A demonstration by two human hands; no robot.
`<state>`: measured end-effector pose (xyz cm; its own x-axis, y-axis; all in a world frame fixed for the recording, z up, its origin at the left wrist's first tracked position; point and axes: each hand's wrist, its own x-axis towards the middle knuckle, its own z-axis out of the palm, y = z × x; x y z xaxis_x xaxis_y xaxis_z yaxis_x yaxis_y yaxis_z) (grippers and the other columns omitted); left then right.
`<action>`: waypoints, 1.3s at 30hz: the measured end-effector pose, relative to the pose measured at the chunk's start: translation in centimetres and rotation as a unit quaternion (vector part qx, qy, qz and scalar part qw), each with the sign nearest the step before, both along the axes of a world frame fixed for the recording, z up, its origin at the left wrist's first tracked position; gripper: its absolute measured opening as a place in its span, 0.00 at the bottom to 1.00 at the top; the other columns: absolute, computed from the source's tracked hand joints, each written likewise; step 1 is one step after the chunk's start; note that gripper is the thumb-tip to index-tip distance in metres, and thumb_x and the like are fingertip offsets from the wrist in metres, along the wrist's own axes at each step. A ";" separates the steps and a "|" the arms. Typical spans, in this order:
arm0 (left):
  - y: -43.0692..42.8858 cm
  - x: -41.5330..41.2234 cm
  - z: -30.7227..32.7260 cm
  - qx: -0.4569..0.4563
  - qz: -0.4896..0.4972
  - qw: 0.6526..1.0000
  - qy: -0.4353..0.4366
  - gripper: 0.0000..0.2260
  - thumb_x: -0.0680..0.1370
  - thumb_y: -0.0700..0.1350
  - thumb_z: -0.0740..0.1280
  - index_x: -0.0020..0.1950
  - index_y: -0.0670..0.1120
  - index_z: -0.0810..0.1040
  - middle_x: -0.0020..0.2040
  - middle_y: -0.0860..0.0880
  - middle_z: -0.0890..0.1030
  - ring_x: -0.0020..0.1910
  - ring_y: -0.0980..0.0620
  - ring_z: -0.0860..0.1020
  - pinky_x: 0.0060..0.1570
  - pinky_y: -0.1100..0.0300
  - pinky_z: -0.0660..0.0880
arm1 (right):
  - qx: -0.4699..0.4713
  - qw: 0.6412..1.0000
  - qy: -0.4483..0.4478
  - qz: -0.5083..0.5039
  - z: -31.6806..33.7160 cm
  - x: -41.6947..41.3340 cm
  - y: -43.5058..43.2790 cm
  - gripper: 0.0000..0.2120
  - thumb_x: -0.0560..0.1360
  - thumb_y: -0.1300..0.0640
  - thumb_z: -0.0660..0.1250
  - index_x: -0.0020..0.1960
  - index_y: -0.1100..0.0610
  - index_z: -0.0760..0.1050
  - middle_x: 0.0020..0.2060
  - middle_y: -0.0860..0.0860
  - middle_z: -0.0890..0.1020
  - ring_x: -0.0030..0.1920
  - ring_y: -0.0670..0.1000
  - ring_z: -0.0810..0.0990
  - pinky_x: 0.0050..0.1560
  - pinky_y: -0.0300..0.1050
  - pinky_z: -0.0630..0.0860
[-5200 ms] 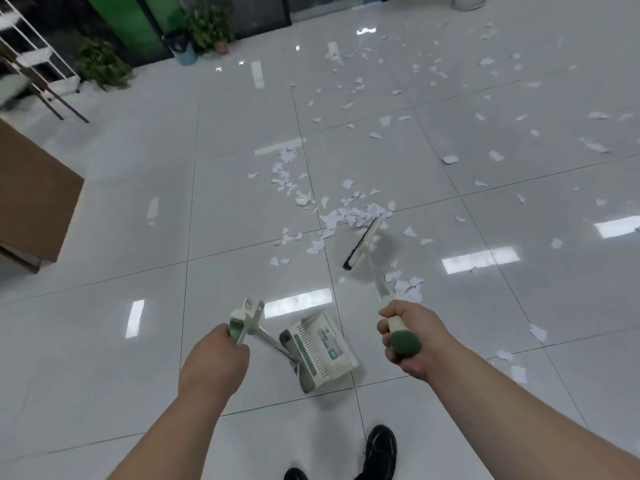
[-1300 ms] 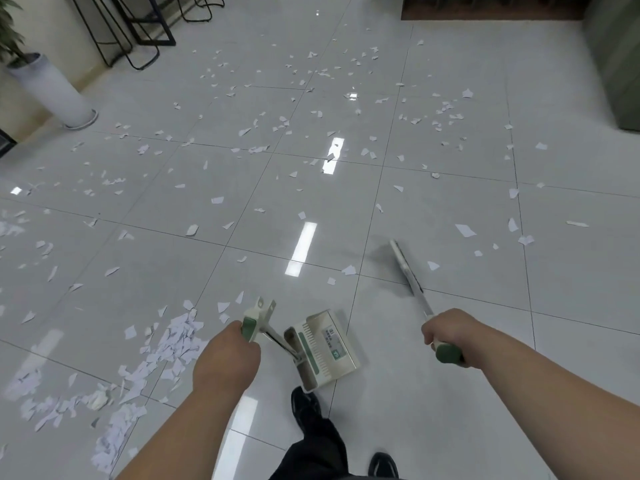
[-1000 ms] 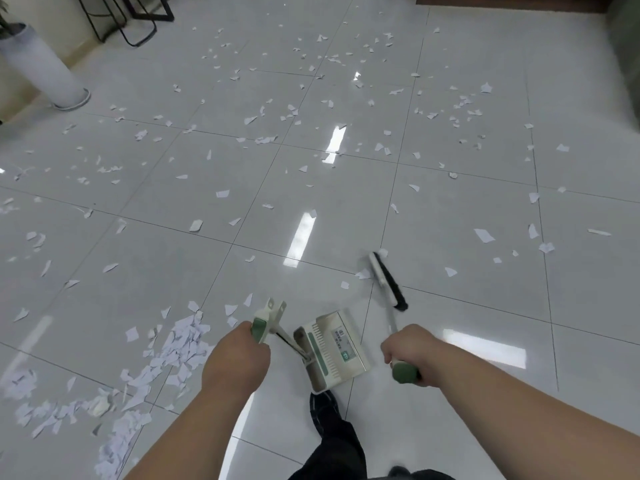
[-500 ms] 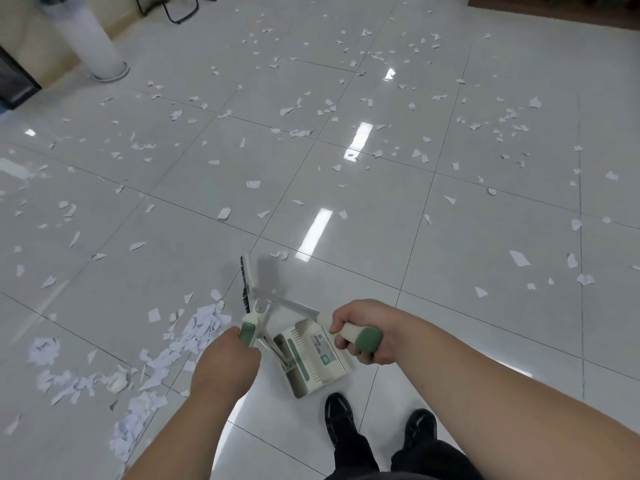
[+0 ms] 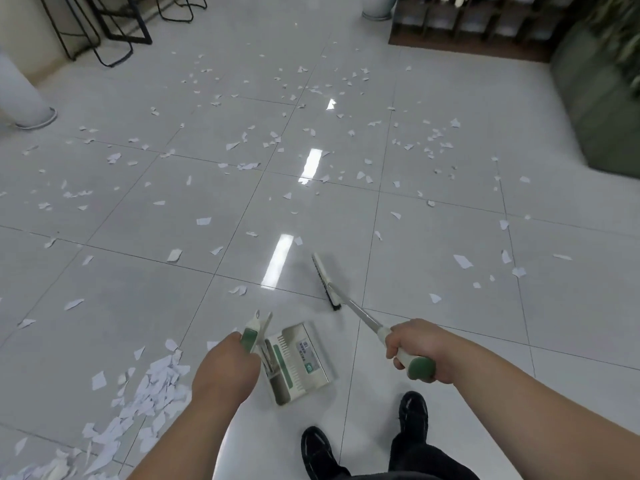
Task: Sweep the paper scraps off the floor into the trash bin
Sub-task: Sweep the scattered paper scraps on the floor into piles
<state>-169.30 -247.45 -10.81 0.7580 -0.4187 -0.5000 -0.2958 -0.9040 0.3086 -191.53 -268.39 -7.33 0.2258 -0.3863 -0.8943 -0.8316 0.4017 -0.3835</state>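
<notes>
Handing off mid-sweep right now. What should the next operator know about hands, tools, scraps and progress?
Left hand grips the dustpan's handle; the dustpan is down near the floor just ahead of the shoes.
Right hand holds the broom by its green grip; the broom head is down at the tiles, ahead-right of the dustpan.
Done: a pile of scraps is gathered at lower left, beside the left hand.
Left: loose scraps cover the tiles ahead; gather them, load the dustpan, empty it. No trash bin in view.
</notes>
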 end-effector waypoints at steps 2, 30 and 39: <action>-2.6 -0.9 0.3 -0.005 -0.025 1.000 -0.001 0.05 0.76 0.39 0.61 0.41 0.48 0.69 0.38 0.49 0.77 0.35 0.50 0.74 0.32 0.58 0.65 | -0.014 0.999 0.009 -0.030 -0.2 -2.5 -1.9 0.07 0.70 0.64 0.67 0.48 0.59 0.76 0.29 0.56 0.78 0.23 0.51 0.72 0.30 0.37 0.64; -39.1 -22.0 -0.1 0.074 -0.183 0.979 -0.054 0.05 0.76 0.40 0.59 0.47 0.49 0.72 0.38 0.49 0.79 0.37 0.49 0.78 0.34 0.58 0.72 | -0.104 0.965 0.145 -0.191 -7.2 -36.2 -42.5 0.05 0.70 0.68 0.66 0.41 0.62 0.70 0.37 0.59 0.75 0.37 0.58 0.74 0.33 0.41 0.67; -39.6 -23.1 0.2 0.092 -0.158 0.982 -0.043 0.06 0.75 0.40 0.59 0.47 0.50 0.73 0.38 0.49 0.80 0.36 0.49 0.79 0.34 0.58 0.71 | -0.010 0.990 0.049 -0.131 -7.6 -29.9 -36.9 0.09 0.69 0.67 0.68 0.48 0.63 0.74 0.40 0.58 0.77 0.34 0.56 0.76 0.30 0.38 0.70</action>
<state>-192.42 -287.06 -10.62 0.6470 -0.5485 -0.5296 -0.5891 -0.8006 0.1096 -221.46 -305.31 -14.93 0.0272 -0.4386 -0.8983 -0.7332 0.6020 -0.3161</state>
